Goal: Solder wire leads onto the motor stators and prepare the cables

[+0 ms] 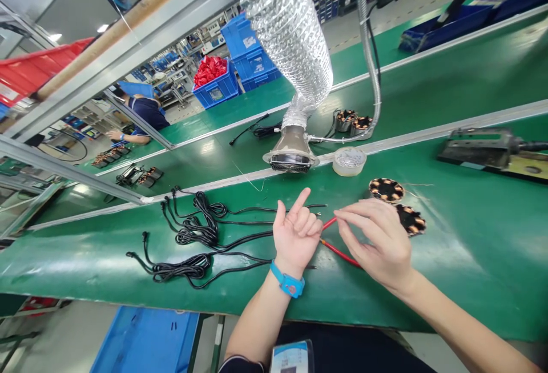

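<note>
My left hand [297, 235], with a blue wrist strap [287, 280], has its last fingers curled around the end of a black power cord [252, 240], index finger and thumb sticking out. From the far side of that hand come two red sleeved wires [341, 254]. My right hand [377, 241] pinches the tip of the upper one between thumb and fingertips; the lower one passes beneath this hand. Several coiled black cords [201, 227] lie to the left on the green bench. Just past my right hand are two copper-wound stators [386, 189], the nearer partly hidden.
A fume hood [291, 150] on a silver duct [295, 36] hangs beyond my hands, beside a roll of clear tape [349, 160]. At right lies a dark tool on a block [483, 150]. A co-worker [148, 111] sits far left, near blue crates [248, 47].
</note>
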{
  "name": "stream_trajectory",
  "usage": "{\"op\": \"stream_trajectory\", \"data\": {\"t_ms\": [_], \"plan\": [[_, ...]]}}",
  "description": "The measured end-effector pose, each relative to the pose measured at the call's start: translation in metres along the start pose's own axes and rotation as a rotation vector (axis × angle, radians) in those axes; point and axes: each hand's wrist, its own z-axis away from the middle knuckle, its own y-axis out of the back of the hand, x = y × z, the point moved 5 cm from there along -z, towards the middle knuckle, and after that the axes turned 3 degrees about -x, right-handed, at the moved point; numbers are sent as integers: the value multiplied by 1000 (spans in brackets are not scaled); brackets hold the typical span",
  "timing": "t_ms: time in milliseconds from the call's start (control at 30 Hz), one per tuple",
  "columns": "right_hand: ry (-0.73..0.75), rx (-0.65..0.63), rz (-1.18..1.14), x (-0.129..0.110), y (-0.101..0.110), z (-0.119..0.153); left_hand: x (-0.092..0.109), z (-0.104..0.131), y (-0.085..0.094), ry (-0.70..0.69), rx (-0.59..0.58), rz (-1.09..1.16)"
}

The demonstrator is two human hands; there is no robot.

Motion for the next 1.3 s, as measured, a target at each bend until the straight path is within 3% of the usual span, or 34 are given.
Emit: {"op": "stream_trajectory", "data": {"t_ms": [300,933,1300], "plan": [[67,-75,4,4,-5,18,-1,-1,7,20,-40,4],[115,-95,36,8,-6,24,-2,-2,9,34,-51,-22],[148,-102,49,9,1,28,-8,-6,16,76,-53,140]]}}
